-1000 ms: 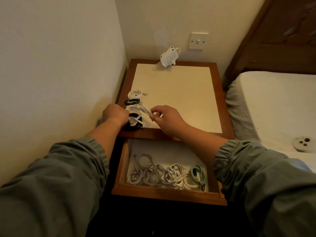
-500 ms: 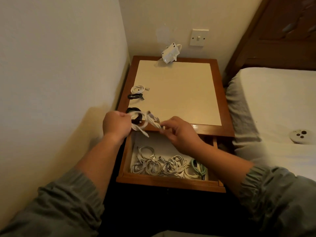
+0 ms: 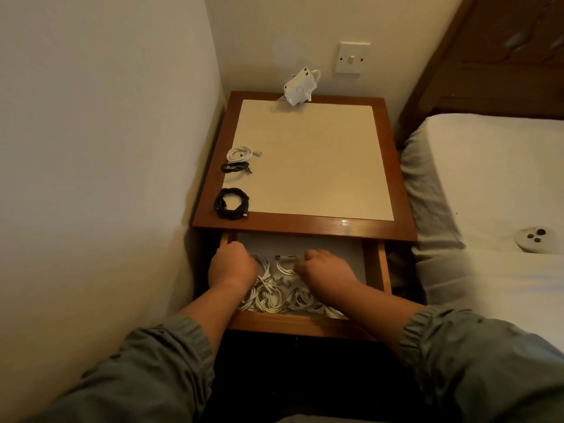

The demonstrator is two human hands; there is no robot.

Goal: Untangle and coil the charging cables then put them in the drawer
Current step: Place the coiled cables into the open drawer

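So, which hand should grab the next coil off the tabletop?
Left, probably. The big black coil lies nearest, on the tabletop's left edge, directly beyond the left hand at the drawer's left side. The right hand would have to cross over.

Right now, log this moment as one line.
left hand: in drawer, grip hidden; right hand: in drawer at white cable, grip hidden; tabletop: large black coil, small black coil, small white coil

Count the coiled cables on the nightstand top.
3, along its left edge: white cable at the back, small black cable before it, larger black cable nearest the front. None seems hidden.
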